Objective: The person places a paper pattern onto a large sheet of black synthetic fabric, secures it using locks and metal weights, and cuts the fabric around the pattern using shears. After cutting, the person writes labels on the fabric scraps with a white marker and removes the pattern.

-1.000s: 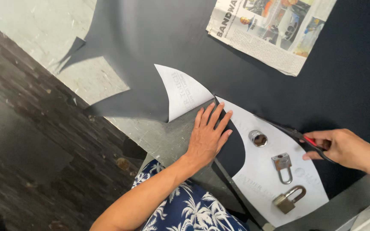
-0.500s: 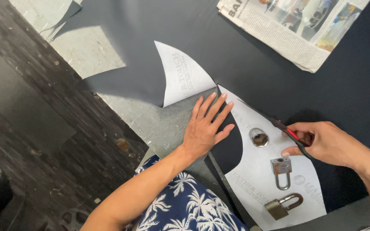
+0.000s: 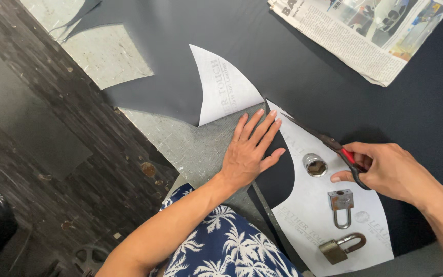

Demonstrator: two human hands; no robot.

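Black sheet (image 3: 303, 77) — flat, white-backed, under scissors (image 3: 329, 146), hands nearby.

Single head-worn view, looking steeply down at the work surface from close above.

The camera sits above the person's near edge of the table (image 3: 180, 149) and faces away from the body, tilted so the table edge runs diagonally from upper left to lower right. It is near enough that both forearms enter from the bottom of the frame. The dark floor (image 3: 37, 154) fills the left side, and a newspaper (image 3: 360, 36) marks the far upper right corner. No second view shares the scene.
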